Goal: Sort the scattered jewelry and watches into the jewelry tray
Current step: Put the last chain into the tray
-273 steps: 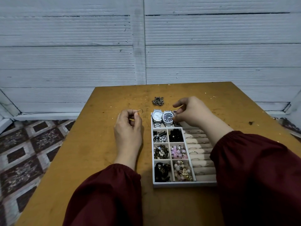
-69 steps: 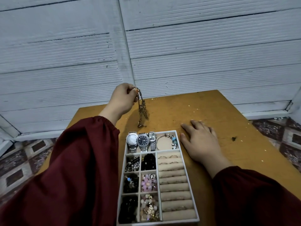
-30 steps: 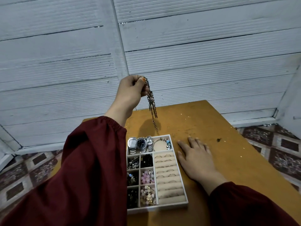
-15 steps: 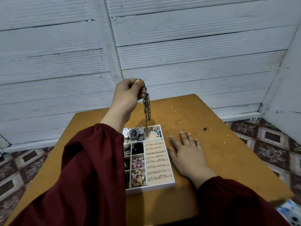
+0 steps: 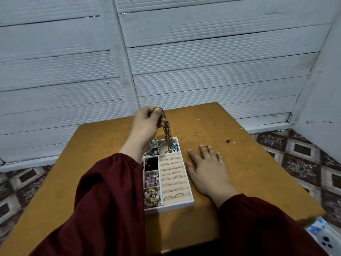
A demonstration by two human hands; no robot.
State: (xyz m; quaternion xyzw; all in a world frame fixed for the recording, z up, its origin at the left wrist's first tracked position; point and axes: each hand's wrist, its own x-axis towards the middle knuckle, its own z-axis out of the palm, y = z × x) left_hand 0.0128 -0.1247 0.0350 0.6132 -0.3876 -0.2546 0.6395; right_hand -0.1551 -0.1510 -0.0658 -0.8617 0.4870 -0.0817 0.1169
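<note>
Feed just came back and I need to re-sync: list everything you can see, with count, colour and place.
ochre wooden table: one, brown, under everything.
white compartmented jewelry tray: one, table centre.
dark metal link chain: one, hanging into the tray's far right compartment.
silver wristwatch: one visible, far row; the arm hides what lies further left.
blue-beaded bracelet: one, far right compartment.
thin metal rings: many, in beige rolls, right column.
pink beads: one cell, left of the rings.
gold-charm beads: one cell, nearest row.
dark speck: one, on the table right of the tray.
left hand: pinches the chain above the tray.
right hand: flat on the table beside the tray.
</note>
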